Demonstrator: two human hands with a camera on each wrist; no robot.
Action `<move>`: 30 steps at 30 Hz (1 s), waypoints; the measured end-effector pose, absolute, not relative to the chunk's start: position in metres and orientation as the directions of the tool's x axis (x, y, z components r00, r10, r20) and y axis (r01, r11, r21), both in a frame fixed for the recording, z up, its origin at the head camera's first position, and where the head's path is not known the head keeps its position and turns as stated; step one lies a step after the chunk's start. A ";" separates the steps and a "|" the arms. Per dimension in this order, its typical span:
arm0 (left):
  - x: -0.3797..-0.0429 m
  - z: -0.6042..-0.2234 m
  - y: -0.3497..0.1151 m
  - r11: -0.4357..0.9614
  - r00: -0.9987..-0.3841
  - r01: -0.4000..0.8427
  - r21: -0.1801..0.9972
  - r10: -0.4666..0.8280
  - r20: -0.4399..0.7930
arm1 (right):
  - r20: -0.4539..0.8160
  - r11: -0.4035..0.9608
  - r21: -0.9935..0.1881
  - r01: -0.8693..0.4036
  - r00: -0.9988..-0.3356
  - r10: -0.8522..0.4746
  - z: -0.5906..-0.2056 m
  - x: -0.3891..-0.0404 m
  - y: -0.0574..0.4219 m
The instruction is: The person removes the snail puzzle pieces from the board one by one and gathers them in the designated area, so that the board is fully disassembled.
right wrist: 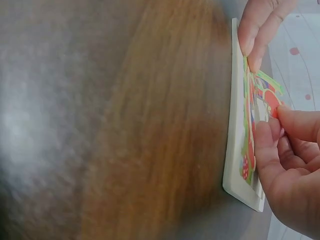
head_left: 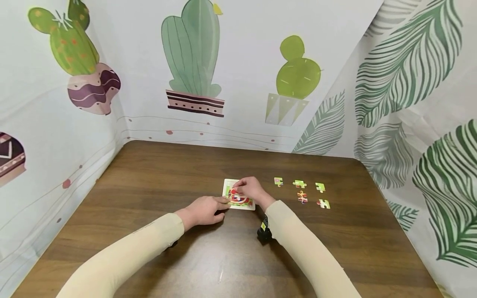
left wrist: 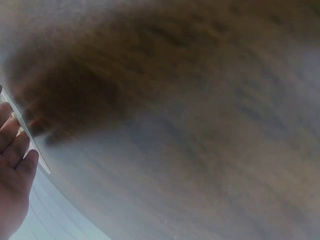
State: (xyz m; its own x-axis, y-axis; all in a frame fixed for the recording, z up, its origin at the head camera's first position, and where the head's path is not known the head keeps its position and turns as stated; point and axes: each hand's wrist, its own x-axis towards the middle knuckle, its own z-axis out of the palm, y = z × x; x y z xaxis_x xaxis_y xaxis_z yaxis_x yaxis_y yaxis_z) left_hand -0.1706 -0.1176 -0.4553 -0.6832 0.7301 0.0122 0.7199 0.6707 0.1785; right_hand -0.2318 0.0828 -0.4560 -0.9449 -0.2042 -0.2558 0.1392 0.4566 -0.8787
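A small jigsaw puzzle board with a white frame [head_left: 229, 182] lies on the table, partly filled with red, green and white pieces. My left hand [head_left: 205, 209] is at its left side, straight fingertips resting on the picture; in the left wrist view, the hand [left wrist: 14, 170] shows only at the left edge. Over the board, my right hand [head_left: 253, 191] pinches a red and green puzzle piece [right wrist: 272, 100] between thumb and fingers. That piece is tilted above the filled part, close to the left fingertips [right wrist: 256, 62]. The right hand covers part of the board in the head view.
Several loose puzzle pieces lie right of the board in two rough rows, among them a green one with a pink spot [head_left: 278, 181] and a red one [head_left: 302, 197]. The brown wooden table [head_left: 167, 169] meets a cactus-printed wall covering [head_left: 246, 82] behind.
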 end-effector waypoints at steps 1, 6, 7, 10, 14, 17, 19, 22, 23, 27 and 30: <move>-0.171 -0.455 -0.117 0.672 -0.684 0.718 0.182 0.729 0.007 | -0.263 0.452 -0.880 0.148 -0.943 -0.204 -0.456 -0.232 0.083; -0.170 -0.453 -0.116 0.675 -0.687 0.713 0.189 0.726 -0.002 | -0.279 0.460 -0.874 0.158 -0.938 -0.208 -0.455 -0.233 0.086; -0.170 -0.453 -0.116 0.676 -0.688 0.712 0.190 0.726 -0.002 | -0.279 0.471 -0.869 0.155 -0.938 -0.206 -0.455 -0.233 0.087; -0.170 -0.452 -0.116 0.677 -0.689 0.710 0.192 0.724 -0.005 | -0.287 0.493 -0.856 0.155 -0.936 -0.204 -0.453 -0.233 0.090; -0.169 -0.453 -0.116 0.682 -0.694 0.705 0.194 0.720 -0.009 | -0.300 0.502 -0.850 0.160 -0.931 -0.210 -0.449 -0.233 0.098; -0.169 -0.453 -0.116 0.688 -0.700 0.697 0.202 0.714 -0.017 | -0.302 0.502 -0.850 0.159 -0.928 -0.217 -0.446 -0.231 0.109; -0.169 -0.453 -0.116 0.691 -0.703 0.694 0.202 0.711 -0.018 | -0.298 0.511 -0.846 0.150 -0.929 -0.221 -0.446 -0.230 0.117; -0.168 -0.453 -0.117 0.691 -0.703 0.695 0.197 0.711 -0.010 | -0.298 0.510 -0.848 0.147 -0.927 -0.227 -0.444 -0.228 0.129; -0.168 -0.453 -0.117 0.691 -0.703 0.696 0.196 0.711 -0.007 | -0.297 0.514 -0.846 0.143 -0.927 -0.231 -0.444 -0.228 0.133; -0.168 -0.453 -0.117 0.692 -0.705 0.694 0.199 0.709 -0.009 | -0.300 0.534 -0.835 0.134 -0.923 -0.239 -0.439 -0.225 0.146; -0.168 -0.453 -0.117 0.695 -0.708 0.689 0.204 0.706 -0.015 | -0.307 0.556 -0.822 0.126 -0.919 -0.246 -0.437 -0.225 0.154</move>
State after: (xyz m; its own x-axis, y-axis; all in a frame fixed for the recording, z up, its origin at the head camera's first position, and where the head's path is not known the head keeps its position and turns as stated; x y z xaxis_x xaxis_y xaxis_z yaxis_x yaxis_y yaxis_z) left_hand -0.1684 -0.1174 -0.4530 -0.7080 0.7060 -0.0147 0.6891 0.6953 0.2045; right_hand -0.2245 0.1536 -0.4367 -0.9193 -0.2457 -0.3074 0.1262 0.5557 -0.8217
